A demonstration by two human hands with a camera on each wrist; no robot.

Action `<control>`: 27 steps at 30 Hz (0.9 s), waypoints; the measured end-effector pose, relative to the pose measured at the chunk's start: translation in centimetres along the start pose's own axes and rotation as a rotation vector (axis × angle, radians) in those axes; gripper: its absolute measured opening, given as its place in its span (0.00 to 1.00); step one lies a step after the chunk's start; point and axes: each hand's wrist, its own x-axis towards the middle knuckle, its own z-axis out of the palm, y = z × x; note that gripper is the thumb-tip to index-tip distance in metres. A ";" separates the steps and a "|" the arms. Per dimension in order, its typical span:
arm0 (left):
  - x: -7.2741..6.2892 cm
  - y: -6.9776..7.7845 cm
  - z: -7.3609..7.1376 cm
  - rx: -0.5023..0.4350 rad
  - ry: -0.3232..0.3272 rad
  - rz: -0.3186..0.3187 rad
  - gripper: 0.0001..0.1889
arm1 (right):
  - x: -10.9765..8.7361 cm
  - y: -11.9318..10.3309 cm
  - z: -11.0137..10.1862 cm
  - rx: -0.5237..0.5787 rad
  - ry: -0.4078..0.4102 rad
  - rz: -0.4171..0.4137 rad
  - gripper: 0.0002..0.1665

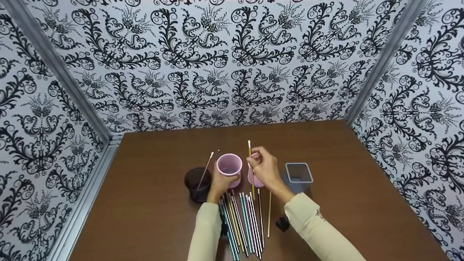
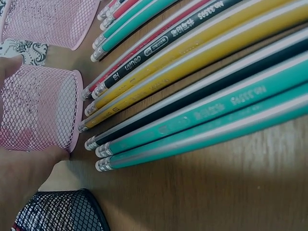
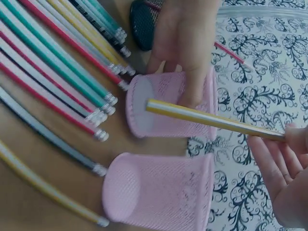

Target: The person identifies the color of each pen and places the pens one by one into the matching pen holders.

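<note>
yellow pencil [image 3: 216, 121] in the pinch of right fingers [image 3: 268, 164], pink mesh cup [image 3: 166, 126] in the grip of left fingers [image 3: 193, 87]

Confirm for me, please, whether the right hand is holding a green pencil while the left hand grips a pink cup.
Not quite: the pencil in the right hand is yellow, not green, as the right wrist view shows. The left hand does grip a pink cup.
</note>
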 end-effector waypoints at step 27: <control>-0.2 0.3 0.0 0.098 -0.027 0.020 0.45 | 5.8 -2.9 1.7 0.125 0.098 -0.032 0.14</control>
